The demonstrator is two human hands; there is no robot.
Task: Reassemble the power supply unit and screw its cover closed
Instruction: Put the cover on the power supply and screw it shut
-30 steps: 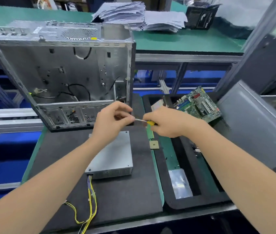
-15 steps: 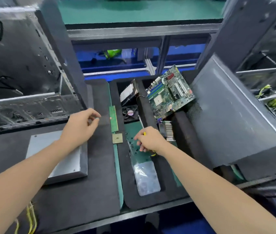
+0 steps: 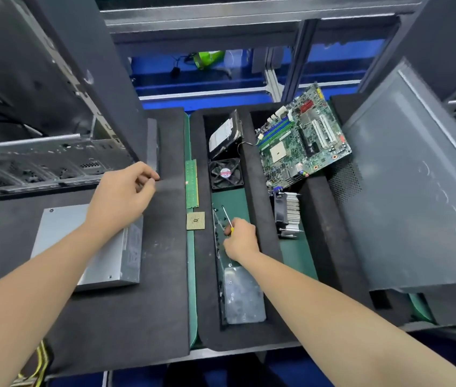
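The grey metal power supply unit (image 3: 56, 230) lies flat on the black foam mat (image 3: 137, 317) at the left, with yellow wires (image 3: 35, 364) trailing off its near end. My left hand (image 3: 122, 195) hovers over the unit's far right corner, fingers loosely curled, and I see nothing in it. My right hand (image 3: 242, 240) is down in the middle tray compartment and grips a yellow-handled screwdriver (image 3: 228, 219) whose shaft points away from me. Small screws (image 3: 217, 236) lie scattered on the green floor of that compartment, beside the hand.
An open computer case (image 3: 39, 157) stands at the back left. The foam tray (image 3: 201, 275) holds a hard drive (image 3: 224, 135), fan (image 3: 225, 173), motherboard (image 3: 302, 141), heatsink (image 3: 288, 213) and plastic bag (image 3: 245, 297). A RAM stick (image 3: 192, 182) and CPU (image 3: 195, 221) lie between the mats. A grey side panel (image 3: 416, 191) leans at the right.
My hands parted after meeting at the screwdriver tip. The right hand carried the screwdriver down into the tray among the screws. The left hand stayed over the power supply and curled its fingers.
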